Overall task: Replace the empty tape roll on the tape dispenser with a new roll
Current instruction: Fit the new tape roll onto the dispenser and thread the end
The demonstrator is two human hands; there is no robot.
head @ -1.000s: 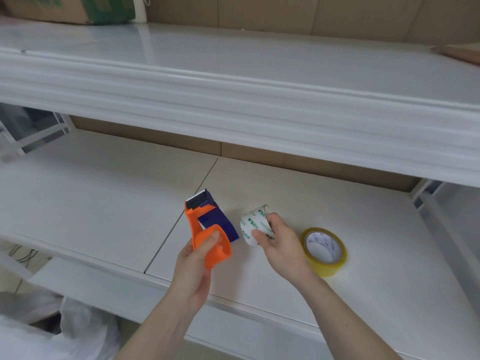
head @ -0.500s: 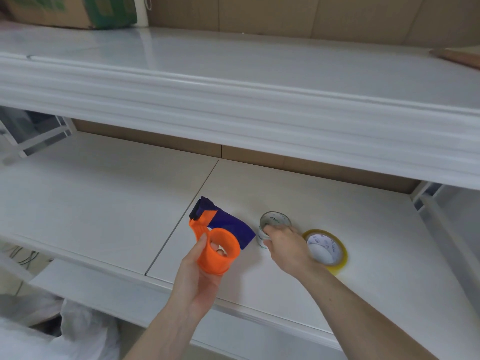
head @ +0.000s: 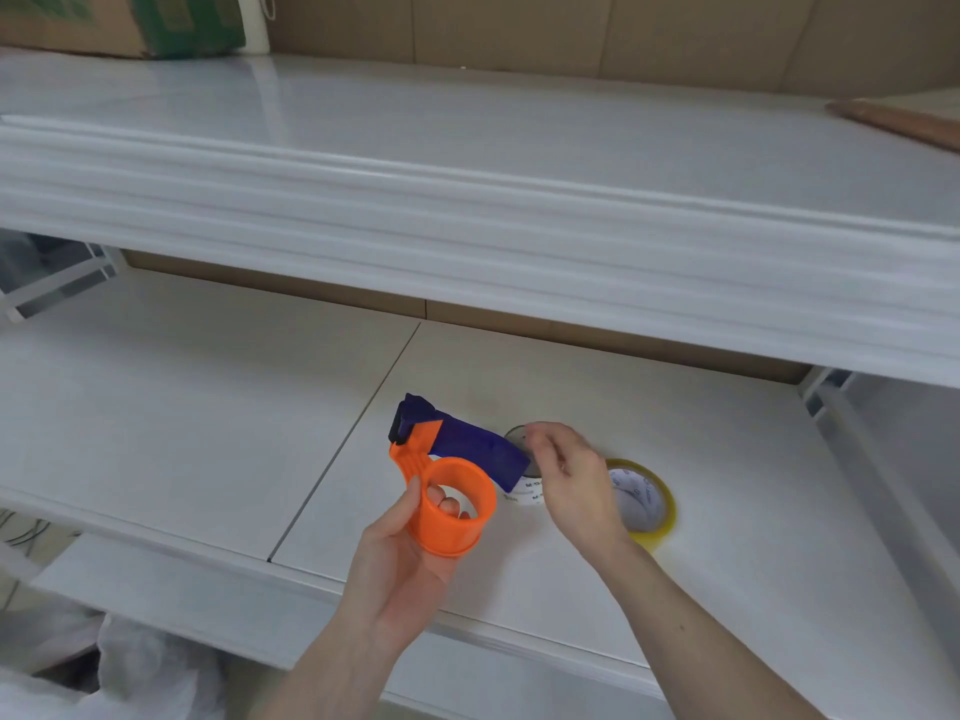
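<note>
**Dispenser held bare, two rolls on the lower shelf**

At the far left, white plastic sheeting (head: 78, 672) bunches below the front edge of the lower shelf (head: 171, 407). This white shelf carries everything in play; a dark seam splits its surface into two panels.

The left hand (head: 400, 558) is raised over the shelf's front edge, just right of that seam. Its fingers are curled shut around the tape dispenser (head: 447, 485): the thumb presses the outside of the orange hub ring, and fingertips show through the ring's hollow middle. No roll sits on the hub. The dispenser's dark blue blade end points up and away toward the back of the shelf.

Just right of it, the empty tape roll (head: 527, 493), a white printed core, stands on the shelf, partly hidden behind the dispenser's blue part. The right hand (head: 571, 480) hovers above it with fingers loosely bent and parted; whether the fingertips touch the core cannot be told.

Further right, the new roll (head: 657, 517), yellowish with a white core, lies flat on the shelf, partly covered by the right wrist.

Above runs the upper shelf (head: 519, 163), with a cardboard box (head: 119, 20) at its back left corner.
</note>
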